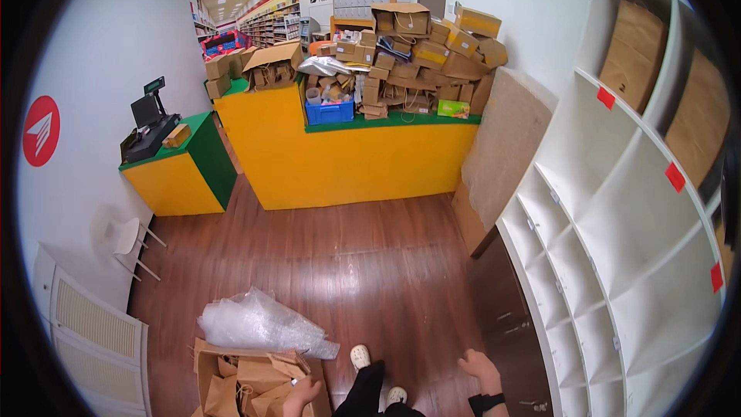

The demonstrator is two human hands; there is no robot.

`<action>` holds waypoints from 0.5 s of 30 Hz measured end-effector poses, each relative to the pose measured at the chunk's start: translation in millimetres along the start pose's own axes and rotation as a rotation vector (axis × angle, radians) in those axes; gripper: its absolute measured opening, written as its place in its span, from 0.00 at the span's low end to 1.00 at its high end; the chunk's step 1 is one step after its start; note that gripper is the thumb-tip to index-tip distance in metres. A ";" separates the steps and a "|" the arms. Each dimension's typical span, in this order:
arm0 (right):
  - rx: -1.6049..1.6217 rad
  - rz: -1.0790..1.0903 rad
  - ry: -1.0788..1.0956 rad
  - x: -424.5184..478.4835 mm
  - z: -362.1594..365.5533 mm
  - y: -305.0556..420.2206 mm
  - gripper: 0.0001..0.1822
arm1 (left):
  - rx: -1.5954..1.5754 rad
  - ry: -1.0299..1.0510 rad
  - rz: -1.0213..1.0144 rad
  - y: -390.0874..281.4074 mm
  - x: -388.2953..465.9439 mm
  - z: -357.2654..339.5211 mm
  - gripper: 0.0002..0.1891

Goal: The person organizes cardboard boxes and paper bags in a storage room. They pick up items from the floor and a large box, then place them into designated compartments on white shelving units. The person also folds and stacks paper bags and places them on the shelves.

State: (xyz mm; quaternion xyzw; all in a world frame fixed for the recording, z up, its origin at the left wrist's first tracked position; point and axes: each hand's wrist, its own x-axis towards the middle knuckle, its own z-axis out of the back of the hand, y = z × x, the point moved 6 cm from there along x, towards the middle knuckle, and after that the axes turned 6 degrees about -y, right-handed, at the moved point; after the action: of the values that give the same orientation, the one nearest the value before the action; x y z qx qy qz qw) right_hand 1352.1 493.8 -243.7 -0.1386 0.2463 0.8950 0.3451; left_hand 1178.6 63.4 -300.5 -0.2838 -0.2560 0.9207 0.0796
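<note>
At the bottom, my left hand (304, 391) is over the right side of an open cardboard box (321, 382) filled with brown paper bags (263, 376). Its fingers are curled; whether they grip a bag is unclear. My right hand (479, 364), wearing a black wristband, hangs to the right of my legs over the wood floor, with nothing visible in it and its fingers loosely bent. Clear bubble wrap (255, 324) lies on the floor just beyond the box.
Ahead, a yellow and green counter (353, 165) bears piled parcels and a blue crate (330, 113). White shelving (613, 208) and a brown cabinet (509, 324) stand right. Left are a white chair (127, 237), a louvered cabinet (98, 336) and a smaller counter (168, 185) with a monitor.
</note>
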 end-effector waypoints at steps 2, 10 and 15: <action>0.073 0.116 0.042 32.8 0.7 41.3 0.23 | 0.116 0.154 0.148 55.5 17.0 -9.6 0.27; 0.076 0.160 0.272 123.0 19.0 128.1 0.24 | -0.905 -0.068 -0.142 -131.9 63.3 172.4 0.10; -0.050 -0.050 0.143 167.9 38.4 85.9 0.26 | -1.134 -0.054 -0.668 -347.4 45.5 308.4 0.03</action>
State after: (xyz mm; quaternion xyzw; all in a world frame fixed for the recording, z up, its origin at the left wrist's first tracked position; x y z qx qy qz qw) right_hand 1168.7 551.6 -252.0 -0.2168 0.2443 0.8798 0.3453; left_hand 967.8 242.7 75.4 -0.1638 -0.7776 0.5756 0.1929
